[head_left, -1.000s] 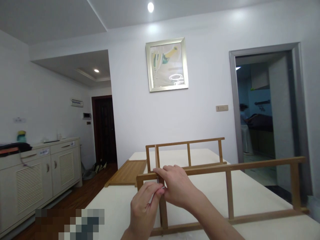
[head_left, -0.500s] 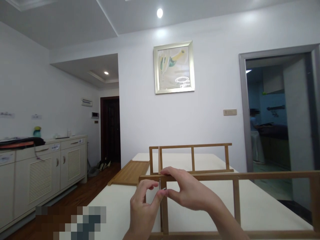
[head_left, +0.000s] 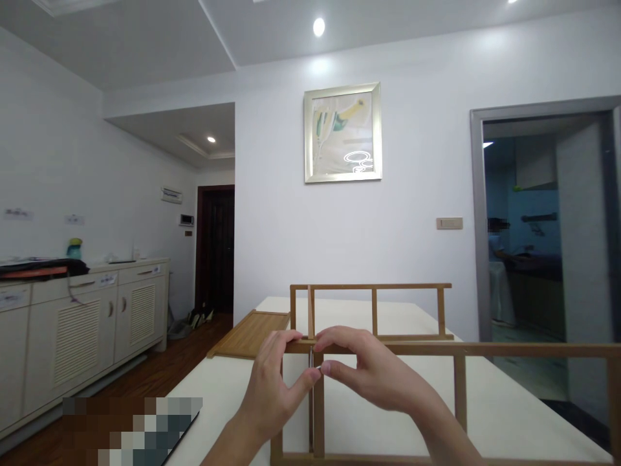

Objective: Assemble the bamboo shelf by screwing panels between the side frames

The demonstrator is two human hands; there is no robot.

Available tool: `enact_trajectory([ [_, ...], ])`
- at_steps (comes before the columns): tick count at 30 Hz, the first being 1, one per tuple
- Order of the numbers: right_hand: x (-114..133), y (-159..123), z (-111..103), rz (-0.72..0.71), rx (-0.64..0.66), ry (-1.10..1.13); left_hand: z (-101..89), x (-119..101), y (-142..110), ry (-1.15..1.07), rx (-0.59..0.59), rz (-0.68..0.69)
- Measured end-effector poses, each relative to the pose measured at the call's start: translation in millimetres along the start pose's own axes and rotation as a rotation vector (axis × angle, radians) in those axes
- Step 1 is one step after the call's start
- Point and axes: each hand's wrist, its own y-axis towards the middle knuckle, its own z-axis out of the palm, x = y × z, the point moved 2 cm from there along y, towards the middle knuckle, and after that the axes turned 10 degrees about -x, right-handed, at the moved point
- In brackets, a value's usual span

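A wooden frame (head_left: 460,388) with several crossbars stands on edge in front of me. My left hand (head_left: 272,375) curls around its near-left end, fingers over the top rail and thumb below. My right hand (head_left: 366,372) is closed at the same spot, its index finger bent at the top rail. A small silvery metal piece (head_left: 317,368) lies between my two thumb tips; its kind is too small to tell. Just left of the upright, a thin, shiny upright strip (head_left: 311,356) shows. My other right fingers are partly hidden.
Behind stands a second wooden frame (head_left: 373,310) on the white table (head_left: 388,401). A slatted wooden panel (head_left: 250,333) lies at the table's left. A white cabinet (head_left: 136,310) lines the left wall. Through the doorway at right is a person (head_left: 497,252).
My left index finger has moved up onto the top rail, and the left hand has shifted slightly. My right thumb stays by the metal piece. The view has tilted a little.
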Motion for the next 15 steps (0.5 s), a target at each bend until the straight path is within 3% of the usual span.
enact_trajectory([
  [8, 0, 4, 1, 0.014, 0.011, 0.065, 14.4, 9, -11, -0.118, -0.201, -0.016],
  [15, -5, 5, 2, 0.037, 0.014, 0.022, 15.1, -4, -17, 0.003, -0.321, 0.018],
])
